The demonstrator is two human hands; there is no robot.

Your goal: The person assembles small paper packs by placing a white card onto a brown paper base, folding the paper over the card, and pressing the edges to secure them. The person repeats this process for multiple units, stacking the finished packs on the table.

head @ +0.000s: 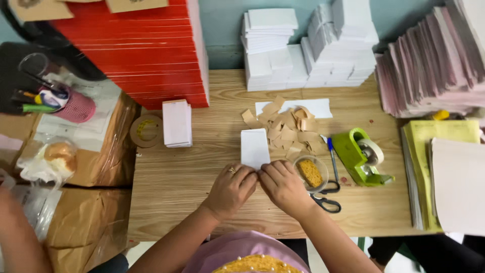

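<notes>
Right at the near edge of the pale wooden table (177, 192), the left hand (231, 188) and right hand (284, 185) meet, fingertips pinching the near end of a small white rectangular paper stack (254, 147) that stretches away from them. Just right of the right hand sits a round clear dish with a yellow sponge (310, 173), black-handled scissors (327, 198) beside it.

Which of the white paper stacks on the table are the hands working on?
The small white stack at the table's middle, whose near end both the left hand and right hand pinch. The pinkish-white stack and tall back piles lie untouched.
</notes>
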